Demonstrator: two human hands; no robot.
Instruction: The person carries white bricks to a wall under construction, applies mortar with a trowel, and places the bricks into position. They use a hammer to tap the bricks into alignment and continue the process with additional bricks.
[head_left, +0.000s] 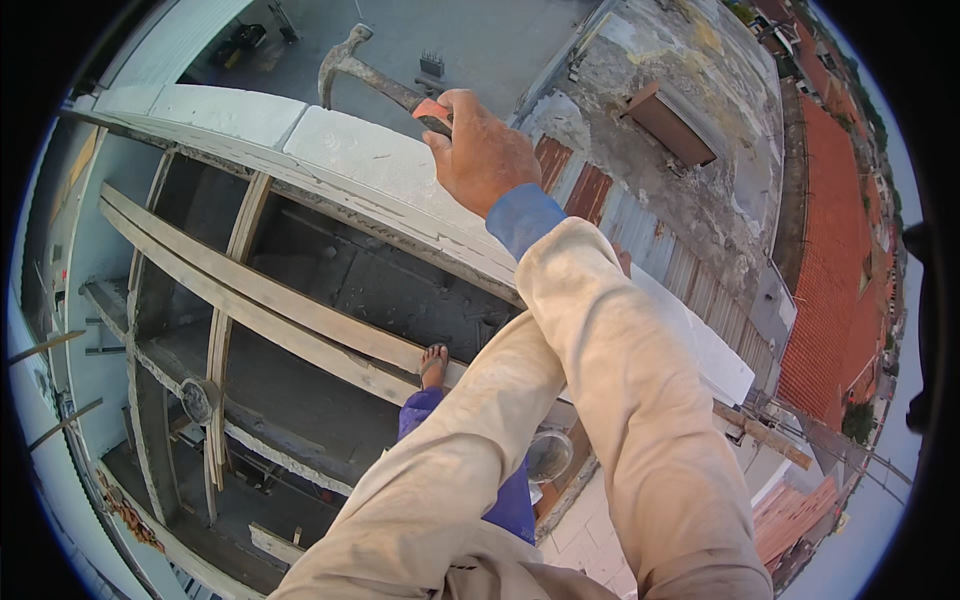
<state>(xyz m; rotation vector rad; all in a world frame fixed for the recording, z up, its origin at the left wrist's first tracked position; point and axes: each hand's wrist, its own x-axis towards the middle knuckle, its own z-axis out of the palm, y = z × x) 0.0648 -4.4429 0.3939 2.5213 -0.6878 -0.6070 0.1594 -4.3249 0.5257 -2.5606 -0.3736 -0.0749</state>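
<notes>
1. Hands first, forearms crossed: the right hand curls firmly round the handle of a hammer; the left hand is mostly hidden behind the right sleeve, so its grasp cannot be told.
2. Leftmost, long planks span the framework.
3. Midway, white blocks already lie end to end, the hammer's head near their outer edge.
4. Rightward, another white block shows; whether any remains unfixed is unclear.
</notes>
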